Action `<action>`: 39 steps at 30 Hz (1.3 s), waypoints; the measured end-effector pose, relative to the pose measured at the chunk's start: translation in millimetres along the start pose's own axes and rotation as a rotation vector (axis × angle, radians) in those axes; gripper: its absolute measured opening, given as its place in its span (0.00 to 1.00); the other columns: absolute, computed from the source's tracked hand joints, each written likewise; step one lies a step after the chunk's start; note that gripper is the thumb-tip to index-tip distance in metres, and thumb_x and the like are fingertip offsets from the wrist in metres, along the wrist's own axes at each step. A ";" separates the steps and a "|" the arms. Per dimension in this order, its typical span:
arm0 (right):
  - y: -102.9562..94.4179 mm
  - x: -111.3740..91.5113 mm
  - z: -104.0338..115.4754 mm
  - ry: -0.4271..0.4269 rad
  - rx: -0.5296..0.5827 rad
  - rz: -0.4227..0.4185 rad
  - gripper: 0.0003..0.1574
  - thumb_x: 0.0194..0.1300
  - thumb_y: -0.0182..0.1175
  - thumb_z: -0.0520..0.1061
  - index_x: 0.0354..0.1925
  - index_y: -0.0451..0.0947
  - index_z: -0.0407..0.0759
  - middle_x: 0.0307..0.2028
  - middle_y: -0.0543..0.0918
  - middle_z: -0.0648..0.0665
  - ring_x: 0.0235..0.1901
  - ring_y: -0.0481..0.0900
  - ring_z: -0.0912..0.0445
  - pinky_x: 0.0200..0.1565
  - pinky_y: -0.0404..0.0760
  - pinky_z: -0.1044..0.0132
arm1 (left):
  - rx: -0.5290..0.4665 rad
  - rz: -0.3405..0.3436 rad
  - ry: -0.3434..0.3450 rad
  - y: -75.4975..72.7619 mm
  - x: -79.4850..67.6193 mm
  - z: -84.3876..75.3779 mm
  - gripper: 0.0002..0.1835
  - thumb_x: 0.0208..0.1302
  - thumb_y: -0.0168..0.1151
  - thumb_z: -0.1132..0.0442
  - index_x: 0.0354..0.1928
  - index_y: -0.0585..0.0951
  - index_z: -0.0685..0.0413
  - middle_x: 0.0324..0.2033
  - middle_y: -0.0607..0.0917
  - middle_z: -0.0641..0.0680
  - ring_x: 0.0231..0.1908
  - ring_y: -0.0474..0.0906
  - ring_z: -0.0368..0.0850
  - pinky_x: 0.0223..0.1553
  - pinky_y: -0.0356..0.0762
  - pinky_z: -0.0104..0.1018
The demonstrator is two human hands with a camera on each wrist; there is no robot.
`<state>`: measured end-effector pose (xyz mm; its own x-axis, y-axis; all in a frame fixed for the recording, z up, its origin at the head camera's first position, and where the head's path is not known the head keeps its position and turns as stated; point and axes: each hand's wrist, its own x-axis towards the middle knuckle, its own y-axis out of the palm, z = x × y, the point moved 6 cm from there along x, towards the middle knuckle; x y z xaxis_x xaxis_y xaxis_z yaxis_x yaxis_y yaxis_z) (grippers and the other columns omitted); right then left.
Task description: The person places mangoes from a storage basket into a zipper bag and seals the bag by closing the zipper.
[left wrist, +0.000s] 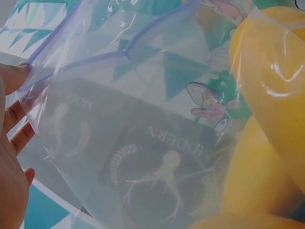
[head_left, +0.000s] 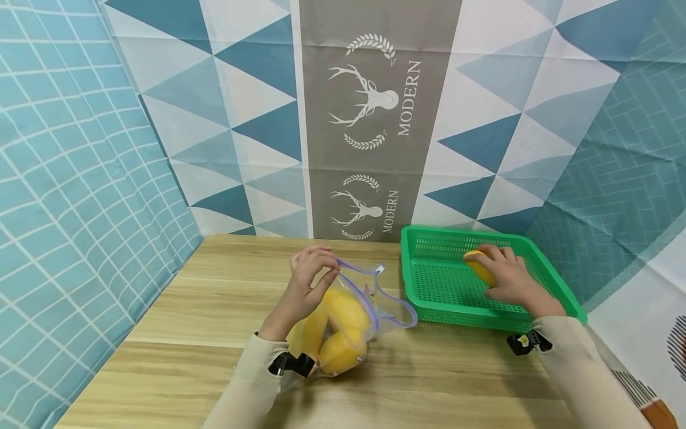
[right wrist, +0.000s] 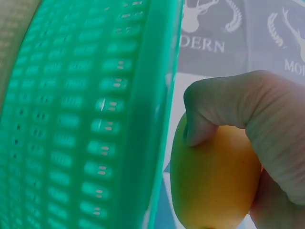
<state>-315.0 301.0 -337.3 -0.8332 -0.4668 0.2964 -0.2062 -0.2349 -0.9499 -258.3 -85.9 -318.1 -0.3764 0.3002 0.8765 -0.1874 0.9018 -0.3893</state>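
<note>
My left hand (head_left: 311, 277) pinches the rim of a clear zip bag (head_left: 360, 292) with a purple seal between thumb and fingers. The bag's mouth gapes to the right. Several yellow mangoes (head_left: 343, 351) lie inside it, and they bulge against the film (left wrist: 143, 109) in the left wrist view. At the right, my right hand (head_left: 511, 277) grips one yellow-orange mango (head_left: 480, 269) over the green basket (head_left: 445, 286). In the right wrist view the thumb presses on that mango (right wrist: 214, 176), close to the basket's rim. Part of the bag is hidden behind my left forearm.
Everything stands on a light wood-grain table (head_left: 177, 322). A patterned cloth (head_left: 364, 119) with deer heads hangs behind it, with a blue tiled sheet (head_left: 80, 179) on the left side. The basket's raised rim stands just right of the bag's mouth.
</note>
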 end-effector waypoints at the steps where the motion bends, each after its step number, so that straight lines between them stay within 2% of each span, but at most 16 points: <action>1: -0.6 0.4 2.8 -0.010 0.000 -0.001 0.49 0.42 0.71 0.29 0.64 0.70 0.45 0.64 0.63 0.31 0.54 0.60 0.31 0.43 0.61 0.36 | 0.000 0.001 -0.001 0.0 -0.2 0.1 0.09 0.77 0.52 0.55 0.40 0.77 0.51 0.44 0.82 0.56 0.57 0.69 0.63 0.54 0.45 0.68; 14: -11.1 5.5 40.6 -0.134 0.010 -0.033 0.49 0.40 0.72 0.27 0.63 0.72 0.47 0.64 0.65 0.34 0.53 0.61 0.35 0.45 0.63 0.37 | 0.002 0.002 0.004 1.1 -0.8 0.0 0.12 0.78 0.49 0.53 0.40 0.77 0.52 0.44 0.81 0.55 0.57 0.69 0.61 0.53 0.45 0.67; 21: -15.3 6.7 61.3 -0.212 0.018 -0.050 0.50 0.38 0.71 0.27 0.62 0.73 0.48 0.64 0.66 0.35 0.55 0.62 0.35 0.48 0.62 0.33 | 0.001 -0.005 0.006 1.4 0.1 -0.6 0.12 0.78 0.50 0.52 0.40 0.77 0.51 0.43 0.81 0.55 0.57 0.68 0.61 0.53 0.46 0.67; 31: -24.1 5.8 97.4 -0.308 0.011 -0.067 0.50 0.35 0.70 0.26 0.61 0.75 0.49 0.65 0.68 0.36 0.55 0.64 0.39 0.49 0.63 0.38 | 0.002 -0.013 0.012 2.4 0.4 -1.1 0.13 0.77 0.50 0.52 0.40 0.77 0.52 0.43 0.81 0.55 0.57 0.68 0.62 0.53 0.46 0.66; 39: -28.3 3.0 124.4 -0.436 -0.007 -0.126 0.53 0.32 0.67 0.24 0.60 0.75 0.51 0.64 0.69 0.37 0.55 0.65 0.40 0.46 0.66 0.40 | -0.007 -0.010 0.011 4.1 0.3 -0.5 0.12 0.77 0.51 0.54 0.40 0.77 0.53 0.42 0.82 0.55 0.57 0.69 0.62 0.53 0.45 0.68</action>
<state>-247.8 200.2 -297.2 -0.5080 -0.7509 0.4220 -0.2969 -0.3072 -0.9041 -258.7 -81.9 -319.3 -0.3646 0.2944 0.8834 -0.1847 0.9070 -0.3785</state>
